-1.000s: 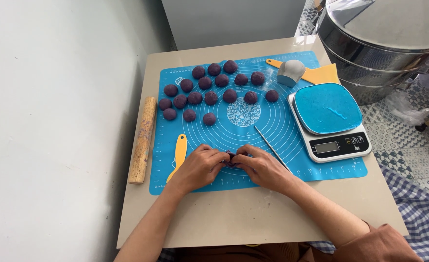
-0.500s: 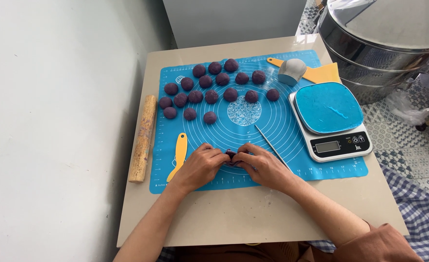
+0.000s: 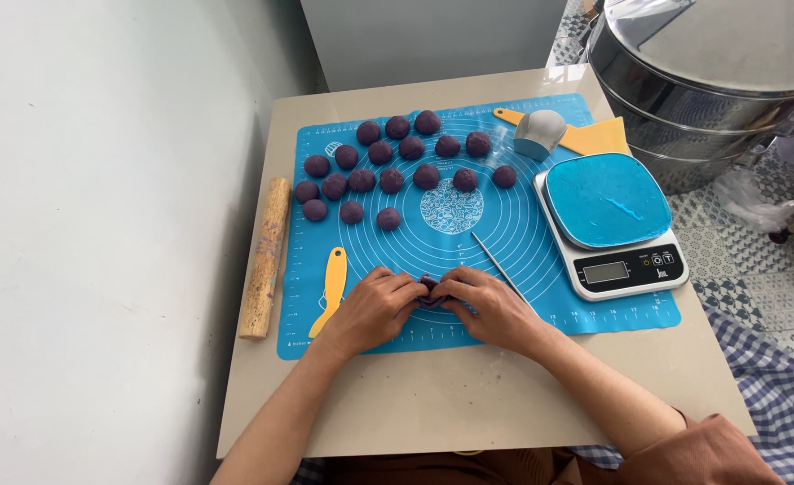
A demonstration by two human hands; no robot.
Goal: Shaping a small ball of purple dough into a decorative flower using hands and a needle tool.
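My left hand (image 3: 374,308) and my right hand (image 3: 489,305) meet at the near edge of a blue silicone mat (image 3: 523,224) and pinch a small piece of purple dough (image 3: 432,292) between their fingertips. Most of that piece is hidden by my fingers. Several purple dough balls (image 3: 392,180) lie in rows at the far left of the mat. A thin metal stick (image 3: 498,266) rests on the mat just beyond my right hand. A yellow-handled tool (image 3: 332,287) lies beside my left hand.
A wooden rolling pin (image 3: 265,256) lies along the table's left side, by a white wall. A kitchen scale (image 3: 611,221) with a blue top stands at the right. Behind it are a grey cup (image 3: 540,133), a yellow scraper (image 3: 595,137) and a large steel steamer (image 3: 711,72).
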